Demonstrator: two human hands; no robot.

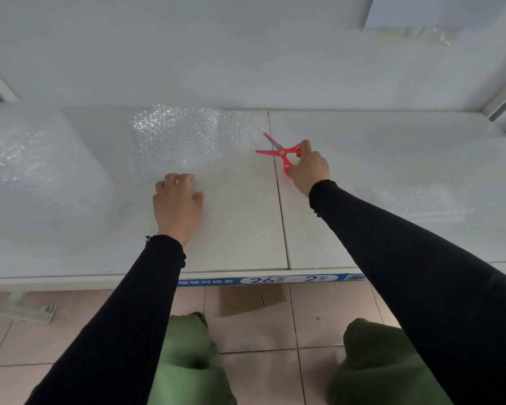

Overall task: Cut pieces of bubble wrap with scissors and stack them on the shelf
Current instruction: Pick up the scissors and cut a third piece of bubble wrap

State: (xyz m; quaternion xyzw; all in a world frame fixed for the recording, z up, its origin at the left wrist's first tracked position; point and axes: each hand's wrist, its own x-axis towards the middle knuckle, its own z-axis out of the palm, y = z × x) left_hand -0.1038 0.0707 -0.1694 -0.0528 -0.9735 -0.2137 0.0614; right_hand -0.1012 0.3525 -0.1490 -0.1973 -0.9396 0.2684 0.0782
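Note:
A sheet of clear bubble wrap [187, 141] lies spread on the white shelf [362, 141], running off a big roll [41, 176] at the left. My left hand [177, 204] presses flat on the sheet's near part, fingers curled. My right hand [308, 168] holds red scissors [282, 153] by the handles. Their blades stand apart and point left at the sheet's right edge, close to the seam between two shelf boards. A pile of cut bubble wrap pieces [421, 203] lies on the right board, beside my right forearm.
The shelf's front edge carries a blue label strip [263, 279]. More bubble wrap [415, 35] lies on the higher shelf at the top right. Below are pink floor tiles, a flat piece of cardboard [246, 299] and my knees in green trousers.

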